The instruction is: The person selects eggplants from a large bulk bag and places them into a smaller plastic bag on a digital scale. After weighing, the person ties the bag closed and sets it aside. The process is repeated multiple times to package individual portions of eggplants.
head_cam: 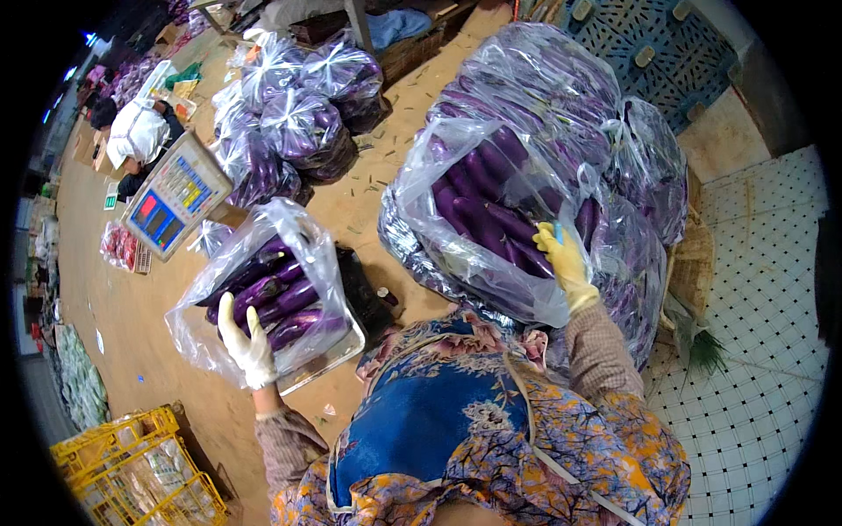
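Note:
My left hand (247, 342), in a pale glove, rests with spread fingers on purple eggplants (266, 296) in an open clear plastic bag (306, 230). That bag sits on the pan (348, 348) of a digital scale, whose display head (177, 195) stands behind it at the left. My right hand (564, 263), in a yellowish glove, is at the right side of a large open plastic bag (421, 171) full of eggplants (487, 217). A small light-blue item shows by its fingers, which touch an eggplant's stem end; whether they grip either cannot be made out.
Tied bags of eggplants (302, 131) stand on the floor beyond the scale. More bagged eggplants (526, 79) are piled at the right. Yellow crates (141, 467) are at lower left, a blue plastic pallet (648, 59) at upper right. A person (141, 135) bends over at far left.

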Tool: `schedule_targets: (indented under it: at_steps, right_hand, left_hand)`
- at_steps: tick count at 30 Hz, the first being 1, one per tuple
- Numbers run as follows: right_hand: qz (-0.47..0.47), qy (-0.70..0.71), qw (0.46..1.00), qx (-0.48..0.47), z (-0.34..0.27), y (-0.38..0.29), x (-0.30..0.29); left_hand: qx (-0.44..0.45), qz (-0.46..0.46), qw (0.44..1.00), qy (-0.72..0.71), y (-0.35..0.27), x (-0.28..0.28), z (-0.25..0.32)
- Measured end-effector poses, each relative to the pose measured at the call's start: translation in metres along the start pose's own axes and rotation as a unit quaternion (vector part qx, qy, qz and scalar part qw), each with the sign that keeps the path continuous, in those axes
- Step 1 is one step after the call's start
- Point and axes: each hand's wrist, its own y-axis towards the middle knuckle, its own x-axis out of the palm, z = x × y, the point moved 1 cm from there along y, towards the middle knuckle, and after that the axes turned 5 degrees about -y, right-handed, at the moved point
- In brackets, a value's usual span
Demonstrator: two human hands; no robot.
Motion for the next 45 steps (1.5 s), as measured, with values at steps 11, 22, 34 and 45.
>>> schedule_targets:
  at_steps: [11, 22, 34, 45]
  right_hand:
    - [-0.142, -0.388, 0.894, -0.171, -0.031, 0.091, 0.140]
    - [-0.079, -0.124, 0.958, -0.246, -0.046, 0.072, 0.011]
    - [-0.157, 0.054, 0.832, -0.529, -0.154, -0.091, -0.045]
    - [0.009, -0.205, 0.906, -0.370, -0.076, -0.048, -0.073]
  left_hand:
    - [-0.019, -0.192, 0.969, -0.157, -0.081, 0.066, 0.137]
    - [-0.118, -0.323, 0.901, -0.265, -0.098, 0.109, 0.176]
    - [-0.471, -0.378, 0.340, -0.721, -0.007, 0.242, 0.279]
    - [-0.094, -0.470, 0.804, -0.351, -0.039, 0.225, 0.275]
